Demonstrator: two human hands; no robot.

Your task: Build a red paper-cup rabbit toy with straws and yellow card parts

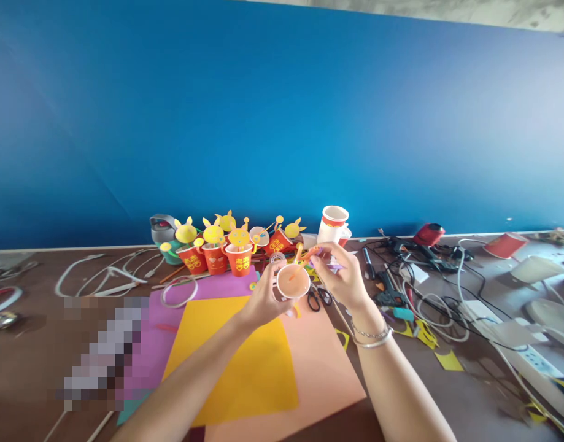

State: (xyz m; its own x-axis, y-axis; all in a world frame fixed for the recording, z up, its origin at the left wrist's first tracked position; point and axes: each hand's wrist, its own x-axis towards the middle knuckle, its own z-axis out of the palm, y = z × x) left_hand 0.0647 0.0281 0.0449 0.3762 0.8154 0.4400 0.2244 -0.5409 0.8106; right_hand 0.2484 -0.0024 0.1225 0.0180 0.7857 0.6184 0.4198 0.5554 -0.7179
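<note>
My left hand (263,301) is wrapped round a small paper cup (293,281), tilted so its open mouth faces me. My right hand (341,276) pinches an orange stick (305,261) that reaches down into the cup, with a small purple piece at my fingertips. Both hands hover above sheets of coloured paper: yellow (235,362), peach (318,374) and purple (208,288). A bracelet circles my right wrist.
Several red cups with yellow animal faces (217,248) stand at the back by the blue wall. A stack of paper cups (334,226), scissors (315,299), a glue gun, tangled cables (429,282) and a power strip (534,362) lie to the right. White cords lie at left.
</note>
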